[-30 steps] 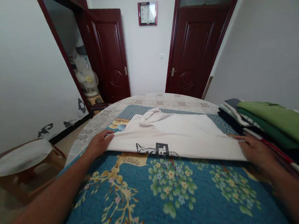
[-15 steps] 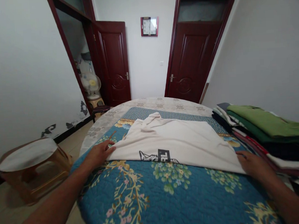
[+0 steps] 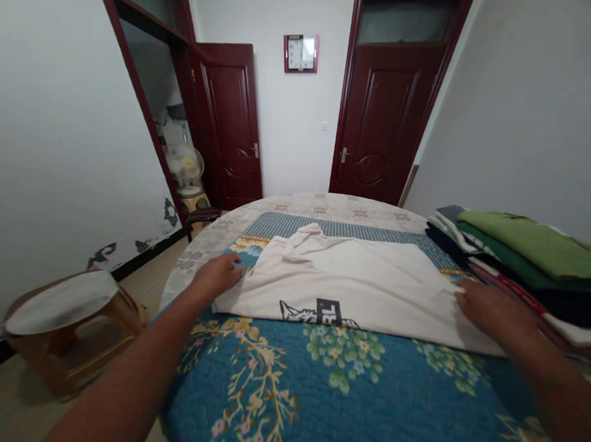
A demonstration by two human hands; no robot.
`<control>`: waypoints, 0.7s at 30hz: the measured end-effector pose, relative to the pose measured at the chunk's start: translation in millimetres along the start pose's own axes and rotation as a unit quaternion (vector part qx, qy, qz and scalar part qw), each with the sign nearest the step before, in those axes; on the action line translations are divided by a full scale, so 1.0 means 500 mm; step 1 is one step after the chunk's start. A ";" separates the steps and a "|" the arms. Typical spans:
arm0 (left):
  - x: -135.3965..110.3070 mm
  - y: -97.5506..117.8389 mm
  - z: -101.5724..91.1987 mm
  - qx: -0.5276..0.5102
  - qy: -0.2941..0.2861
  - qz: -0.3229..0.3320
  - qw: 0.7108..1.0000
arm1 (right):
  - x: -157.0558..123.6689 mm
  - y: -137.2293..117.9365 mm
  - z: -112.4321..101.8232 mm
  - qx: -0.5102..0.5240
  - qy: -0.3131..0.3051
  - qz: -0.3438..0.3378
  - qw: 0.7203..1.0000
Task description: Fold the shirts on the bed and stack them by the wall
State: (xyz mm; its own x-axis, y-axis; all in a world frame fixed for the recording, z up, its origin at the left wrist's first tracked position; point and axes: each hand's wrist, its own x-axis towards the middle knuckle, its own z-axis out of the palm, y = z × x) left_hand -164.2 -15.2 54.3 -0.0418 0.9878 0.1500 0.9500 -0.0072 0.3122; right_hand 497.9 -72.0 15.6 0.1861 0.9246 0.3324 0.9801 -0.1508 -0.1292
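Across the middle of a round table (image 3: 192,257), on top of a blue floral quilt (image 3: 411,400), we've got a white shirt (image 3: 358,270) lying folded over, a bit rumpled, with a black print and some lettering right at the near edge. Our right hand (image 3: 485,303) has the shirt's right side pinched between thumb and fingers, and the cloth puckers a little there. Our left hand (image 3: 219,277) is over at the left edge, fingers pointing inward and slightly bent; honestly we can't tell if it's gripping any fabric or just sitting by it. Just past our right hand there's a pile of folded clothes (image 3: 531,240), light green on top, with darker green, navy, red and white stuff layered under it. Off to the left on the floor we've got a stool (image 3: 63,308) with a whitish top. Further back, a fan (image 3: 186,162) shows through the doorway, and a square clock (image 3: 302,53) hangs on the wall between two dark red doors (image 3: 229,118).
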 end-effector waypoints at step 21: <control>0.066 0.063 0.163 -0.027 0.059 -0.001 0.998 | 0.082 -0.746 0.134 0.224 -0.121 -0.231 0.939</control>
State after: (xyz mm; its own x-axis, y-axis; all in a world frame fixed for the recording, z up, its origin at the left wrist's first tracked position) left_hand -110.5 30.0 -7.4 -0.0823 0.9624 0.2587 0.9316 -0.0179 0.3629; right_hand 135.4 45.3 14.8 -0.3267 0.9155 0.2349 0.8145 0.3988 -0.4213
